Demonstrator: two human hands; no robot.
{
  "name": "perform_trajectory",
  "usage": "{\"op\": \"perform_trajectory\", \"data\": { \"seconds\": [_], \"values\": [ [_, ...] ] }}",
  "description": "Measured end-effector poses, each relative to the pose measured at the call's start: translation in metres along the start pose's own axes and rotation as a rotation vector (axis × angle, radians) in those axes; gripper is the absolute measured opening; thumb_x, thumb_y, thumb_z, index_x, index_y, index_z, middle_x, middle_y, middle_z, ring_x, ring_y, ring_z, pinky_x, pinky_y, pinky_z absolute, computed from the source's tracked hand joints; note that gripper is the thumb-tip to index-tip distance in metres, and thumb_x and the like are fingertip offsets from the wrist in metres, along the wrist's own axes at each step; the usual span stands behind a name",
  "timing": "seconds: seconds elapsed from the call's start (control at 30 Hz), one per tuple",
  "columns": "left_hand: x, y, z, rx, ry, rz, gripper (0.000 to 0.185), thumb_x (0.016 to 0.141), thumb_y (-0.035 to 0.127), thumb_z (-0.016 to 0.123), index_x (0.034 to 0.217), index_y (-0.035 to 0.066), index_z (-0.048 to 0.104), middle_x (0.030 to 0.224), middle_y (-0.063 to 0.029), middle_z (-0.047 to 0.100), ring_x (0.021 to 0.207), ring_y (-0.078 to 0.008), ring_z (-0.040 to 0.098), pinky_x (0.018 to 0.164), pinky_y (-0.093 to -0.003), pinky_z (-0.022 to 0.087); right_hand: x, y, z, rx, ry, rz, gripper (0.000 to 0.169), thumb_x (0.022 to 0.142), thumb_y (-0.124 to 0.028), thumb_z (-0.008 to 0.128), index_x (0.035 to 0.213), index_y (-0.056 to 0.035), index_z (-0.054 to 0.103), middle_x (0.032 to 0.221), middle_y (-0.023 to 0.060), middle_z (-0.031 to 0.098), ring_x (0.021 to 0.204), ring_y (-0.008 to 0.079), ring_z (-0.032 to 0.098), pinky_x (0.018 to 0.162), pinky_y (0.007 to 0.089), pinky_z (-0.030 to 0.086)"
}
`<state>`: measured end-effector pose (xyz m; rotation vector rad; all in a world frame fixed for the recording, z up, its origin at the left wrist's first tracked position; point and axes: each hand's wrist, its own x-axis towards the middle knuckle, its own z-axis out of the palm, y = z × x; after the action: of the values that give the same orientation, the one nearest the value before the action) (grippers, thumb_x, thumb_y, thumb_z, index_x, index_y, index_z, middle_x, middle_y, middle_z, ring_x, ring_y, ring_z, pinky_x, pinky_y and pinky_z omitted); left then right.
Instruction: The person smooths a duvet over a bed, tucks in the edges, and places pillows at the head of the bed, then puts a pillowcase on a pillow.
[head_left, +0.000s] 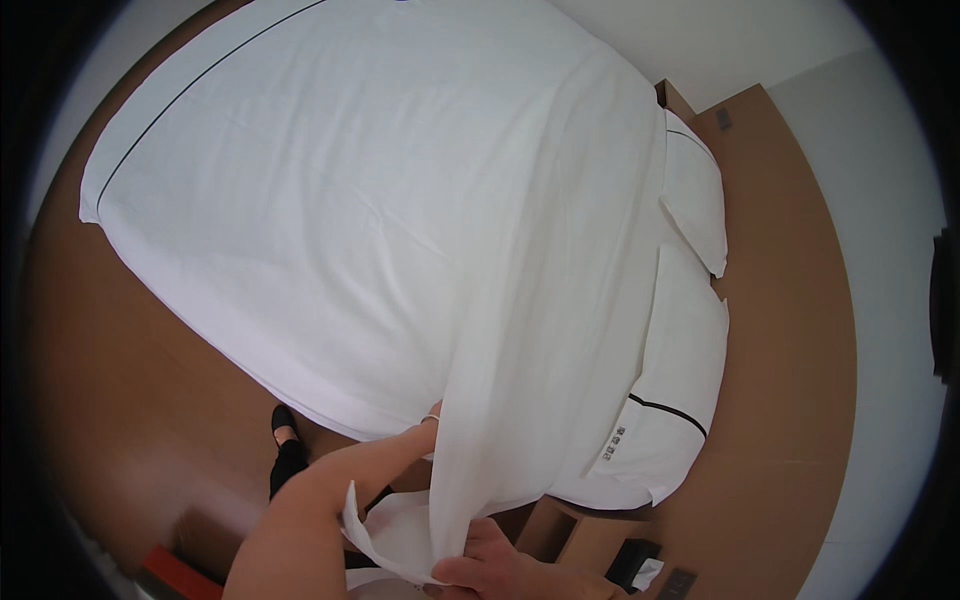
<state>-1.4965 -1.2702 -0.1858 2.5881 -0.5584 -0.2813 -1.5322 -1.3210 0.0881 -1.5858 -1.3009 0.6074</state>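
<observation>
A white duvet (322, 195) with a thin black line near its far-left edge covers most of the bed. Its upper part is turned back in a long fold (487, 360). My right hand (487, 562) pinches the duvet's hanging edge at the bedside, low in the view. My left hand (433, 420) reaches to the bed's near side, where the fold hides its fingers; a band circles the wrist. Between my arms hangs a loose flap of white cloth (397, 525).
Two white pillows (682, 330) (696, 187) lie against the wooden headboard (787, 315); the nearer bears writing. A wooden nightstand (600, 540) holds a black tissue box (630, 562) beside the bed. A red object (180, 574) is at lower left on the brown floor (150, 405).
</observation>
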Motion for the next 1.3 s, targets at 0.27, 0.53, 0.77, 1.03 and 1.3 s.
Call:
{"op": "perform_trajectory", "data": {
  "seconds": [0.27,0.53,0.77,1.03,1.3],
  "values": [
    [0.002,-0.015,0.004,-0.145,-0.015,-0.023,0.031,0.084,0.021,0.044,0.108,0.003,0.051,0.107,-0.0122,0.054,0.095,-0.0190,0.053,0.078,-0.0306,0.042,0.034,0.010,0.009,0.184,-0.186,-0.053,0.023,0.067,-0.013,0.058,0.052,-0.0095,0.042,0.046,0.0071,0.045,0.045,0.0266,0.048,0.048,0.0375,0.038],
    [-0.043,-0.040,0.003,-0.483,-0.055,-0.112,0.032,0.084,0.022,0.044,0.108,0.002,0.051,0.105,-0.0118,0.055,0.094,-0.0180,0.053,0.077,-0.0296,0.043,0.074,0.053,0.073,-0.051,-0.613,0.144,0.019,0.072,-0.020,0.051,0.060,-0.0063,0.046,0.046,0.0101,0.046,0.044,0.0297,0.048,0.045,0.0398,0.037],
    [-0.179,-0.083,0.008,-1.645,-0.070,-0.698,0.032,0.085,0.022,0.045,0.108,0.002,0.051,0.104,-0.0115,0.056,0.092,-0.0172,0.054,0.076,-0.0287,0.043,0.043,0.148,0.154,-0.123,-0.557,0.537,0.021,0.074,-0.014,0.049,0.093,-0.0048,0.051,0.063,0.0134,0.053,0.060,0.0296,0.053,0.058,0.0376,0.042],
    [-0.222,-0.077,-0.042,-1.316,0.559,-0.808,0.036,0.079,0.016,0.055,0.108,-0.005,0.050,0.096,-0.0106,0.059,0.082,-0.0156,0.057,0.073,-0.0251,0.044,-0.069,0.142,0.084,-0.205,0.480,0.704,0.028,0.078,-0.007,0.051,0.105,-0.0019,0.047,0.096,0.0107,0.054,0.087,0.0195,0.053,0.077,0.0302,0.044],
    [-0.197,-0.046,-0.019,-1.294,0.644,-0.922,0.024,0.073,0.006,0.059,0.094,-0.006,0.057,0.083,-0.0082,0.061,0.072,-0.0111,0.056,0.066,-0.0240,0.046,-0.219,0.206,-0.006,0.522,1.520,1.432,0.047,0.084,-0.037,0.041,0.109,0.0025,0.045,0.109,0.0128,0.048,0.095,0.0239,0.047,0.082,0.0345,0.038]
  ]
}}
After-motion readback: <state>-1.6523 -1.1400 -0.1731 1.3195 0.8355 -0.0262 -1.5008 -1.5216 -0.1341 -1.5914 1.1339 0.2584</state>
